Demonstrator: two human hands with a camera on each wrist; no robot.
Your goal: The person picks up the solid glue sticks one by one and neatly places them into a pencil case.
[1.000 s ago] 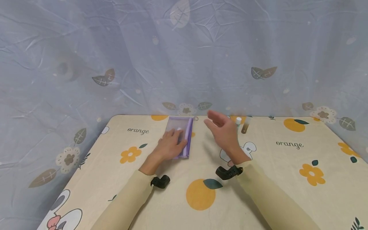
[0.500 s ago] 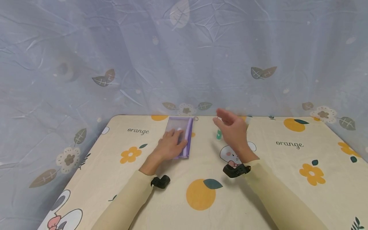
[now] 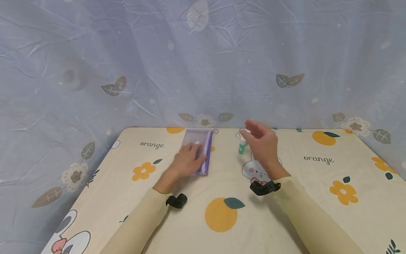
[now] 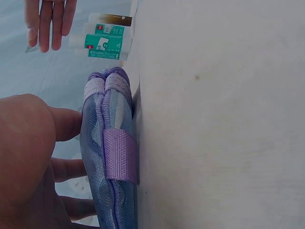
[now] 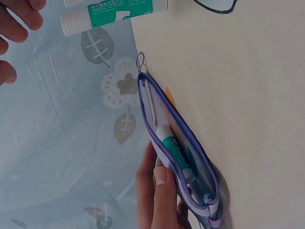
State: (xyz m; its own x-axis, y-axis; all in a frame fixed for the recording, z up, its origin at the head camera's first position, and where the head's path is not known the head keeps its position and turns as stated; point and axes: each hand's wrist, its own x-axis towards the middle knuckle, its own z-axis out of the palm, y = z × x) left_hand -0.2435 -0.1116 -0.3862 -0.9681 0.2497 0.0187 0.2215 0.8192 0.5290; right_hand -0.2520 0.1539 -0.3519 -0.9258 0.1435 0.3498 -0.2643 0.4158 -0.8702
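My left hand rests, fingers stretched out, on the mesh pouch beneath it, probably steadying its gaping mouth. My right hand hovers holding nothing, just beside green-labelled tubes; one more tube sits inside the pouch.

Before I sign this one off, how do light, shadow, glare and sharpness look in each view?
Head view: even light, soft shadows beside the sleeves, pale glare streaks on the creased backdrop. Left wrist: dimmer, bluish; smallest print on the tubes unreadable. Right wrist: similarly dim; soft shadow right of the pouch.
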